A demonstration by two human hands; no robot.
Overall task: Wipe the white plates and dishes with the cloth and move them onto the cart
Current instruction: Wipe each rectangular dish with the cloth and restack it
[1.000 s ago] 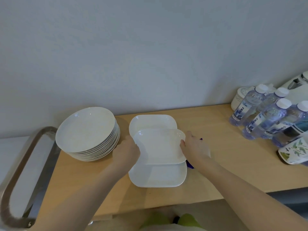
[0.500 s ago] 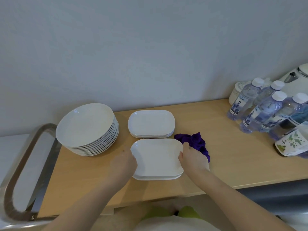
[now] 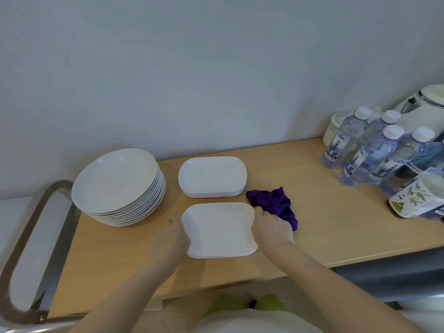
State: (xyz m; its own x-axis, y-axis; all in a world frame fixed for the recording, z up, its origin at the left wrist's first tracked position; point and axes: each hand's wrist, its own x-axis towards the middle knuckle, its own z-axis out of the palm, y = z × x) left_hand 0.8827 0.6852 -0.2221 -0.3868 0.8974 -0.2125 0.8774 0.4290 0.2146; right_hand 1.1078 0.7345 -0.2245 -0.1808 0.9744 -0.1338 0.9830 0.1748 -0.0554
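The rectangular dish sits near the front edge of the wooden table, with bare wood on its left toward the cart handle. The left hand curls around its left rim and the right hand grips its right rim. It is white, glossy, with rounded corners. A purple cloth lies crumpled just beside the right hand. Behind are a stack of similar dishes and a stack of round plates. Water bottles crowd the far right.
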